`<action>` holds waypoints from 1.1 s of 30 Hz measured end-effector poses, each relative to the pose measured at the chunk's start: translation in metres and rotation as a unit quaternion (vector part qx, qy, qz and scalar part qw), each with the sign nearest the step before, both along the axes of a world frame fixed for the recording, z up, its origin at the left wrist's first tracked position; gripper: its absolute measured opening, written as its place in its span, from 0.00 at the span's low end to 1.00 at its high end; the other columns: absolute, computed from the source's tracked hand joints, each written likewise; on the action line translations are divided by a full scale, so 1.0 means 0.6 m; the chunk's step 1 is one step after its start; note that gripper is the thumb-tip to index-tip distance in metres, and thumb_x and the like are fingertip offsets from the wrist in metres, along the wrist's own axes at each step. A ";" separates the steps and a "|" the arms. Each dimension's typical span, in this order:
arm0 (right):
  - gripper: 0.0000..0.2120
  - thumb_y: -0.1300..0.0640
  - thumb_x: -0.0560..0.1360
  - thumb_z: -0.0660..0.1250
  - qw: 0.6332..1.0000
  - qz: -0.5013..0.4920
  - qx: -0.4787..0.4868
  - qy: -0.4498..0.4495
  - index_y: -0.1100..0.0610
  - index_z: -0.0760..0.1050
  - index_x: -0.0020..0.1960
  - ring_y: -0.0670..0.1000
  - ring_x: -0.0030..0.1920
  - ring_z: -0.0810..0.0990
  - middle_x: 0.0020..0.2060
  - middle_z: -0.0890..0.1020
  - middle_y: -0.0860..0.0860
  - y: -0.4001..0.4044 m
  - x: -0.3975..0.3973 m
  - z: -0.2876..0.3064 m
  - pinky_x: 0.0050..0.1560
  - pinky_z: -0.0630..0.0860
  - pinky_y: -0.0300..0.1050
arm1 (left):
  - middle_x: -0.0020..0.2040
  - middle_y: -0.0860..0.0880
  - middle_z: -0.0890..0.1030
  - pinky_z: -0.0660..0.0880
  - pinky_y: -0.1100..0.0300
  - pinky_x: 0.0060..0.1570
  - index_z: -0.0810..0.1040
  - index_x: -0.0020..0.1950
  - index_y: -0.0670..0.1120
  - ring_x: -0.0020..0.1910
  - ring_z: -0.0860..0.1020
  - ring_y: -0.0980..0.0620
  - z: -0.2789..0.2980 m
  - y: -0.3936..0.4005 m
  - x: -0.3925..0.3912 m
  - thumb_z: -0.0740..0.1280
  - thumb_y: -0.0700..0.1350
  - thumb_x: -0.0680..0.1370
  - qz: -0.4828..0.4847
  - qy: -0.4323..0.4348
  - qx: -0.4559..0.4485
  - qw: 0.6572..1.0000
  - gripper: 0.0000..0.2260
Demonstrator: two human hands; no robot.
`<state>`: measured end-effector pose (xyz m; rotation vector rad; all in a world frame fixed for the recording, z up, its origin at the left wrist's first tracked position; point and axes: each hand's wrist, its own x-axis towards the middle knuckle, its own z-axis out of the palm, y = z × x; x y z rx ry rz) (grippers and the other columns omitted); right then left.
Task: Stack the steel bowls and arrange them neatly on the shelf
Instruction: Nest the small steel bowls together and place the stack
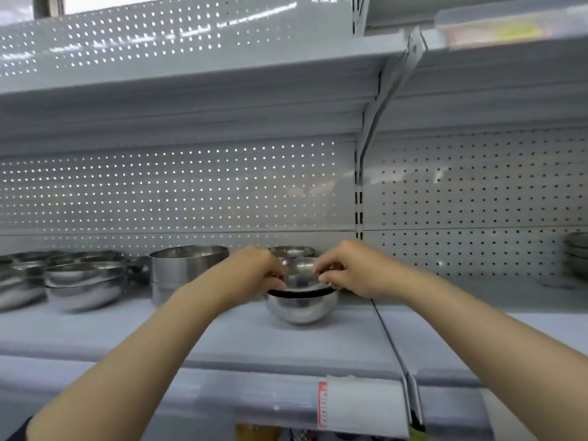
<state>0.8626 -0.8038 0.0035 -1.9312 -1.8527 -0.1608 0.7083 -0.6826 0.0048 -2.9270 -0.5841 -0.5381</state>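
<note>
A round steel bowl (300, 308) stands on the grey shelf (222, 338) in front of me. A second steel bowl (302, 268) sits in its mouth, tilted. My left hand (254, 272) pinches the left rim of this upper bowl. My right hand (350, 270) pinches its right rim. Another bowl (291, 250) stands behind them, partly hidden. To the left rises a stack of straight-walled steel bowls (184, 268), and further left a stack of rounded bowls (84, 281).
More steel bowls (19, 278) crowd the shelf's far left end. A stack of bowls (577, 253) sits at the far right on the neighbouring shelf. A perforated back panel (191, 192) closes the rear, and an upper shelf (191, 100) hangs overhead. A price tag (356, 405) marks the front edge.
</note>
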 end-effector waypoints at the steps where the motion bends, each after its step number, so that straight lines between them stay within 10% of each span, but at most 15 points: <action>1: 0.07 0.59 0.77 0.64 1.000 -0.006 -0.002 0.000 0.54 0.81 0.50 0.38 0.36 0.74 0.34 0.75 0.38 -0.002 -0.004 -0.002 0.40 0.69 0.34 | 0.37 0.49 0.79 0.65 0.64 0.36 0.80 0.44 0.43 0.33 0.71 0.54 0.000 0.001 -0.001 0.66 0.44 0.77 -0.009 0.002 -0.001 1.000 0.07; 14: 0.10 0.59 0.78 0.64 0.998 -0.061 -0.010 -0.013 0.55 0.79 0.57 0.46 0.46 0.75 0.45 0.77 0.45 -0.004 -0.031 -0.015 0.47 0.68 0.37 | 0.30 0.55 0.71 0.61 0.68 0.31 0.78 0.40 0.47 0.28 0.67 0.61 -0.010 0.016 -0.013 0.67 0.44 0.76 -0.065 -0.013 0.026 0.997 0.06; 22: 0.12 0.58 0.77 0.65 0.998 -0.060 0.004 -0.001 0.53 0.78 0.59 0.38 0.42 0.74 0.45 0.78 0.41 -0.011 -0.027 -0.018 0.46 0.69 0.35 | 0.35 0.55 0.75 0.66 0.62 0.37 0.79 0.55 0.48 0.35 0.72 0.56 -0.010 0.021 -0.010 0.69 0.46 0.75 -0.052 -0.023 0.020 0.998 0.10; 33: 0.10 0.57 0.75 0.68 0.970 -0.239 0.049 0.003 0.48 0.79 0.55 0.38 0.38 0.75 0.44 0.78 0.38 -0.266 0.128 0.008 0.37 0.69 0.31 | 0.35 0.56 0.72 0.64 0.66 0.32 0.76 0.61 0.49 0.34 0.69 0.57 -0.007 -0.153 0.145 0.68 0.48 0.76 -0.161 -0.062 0.005 0.985 0.14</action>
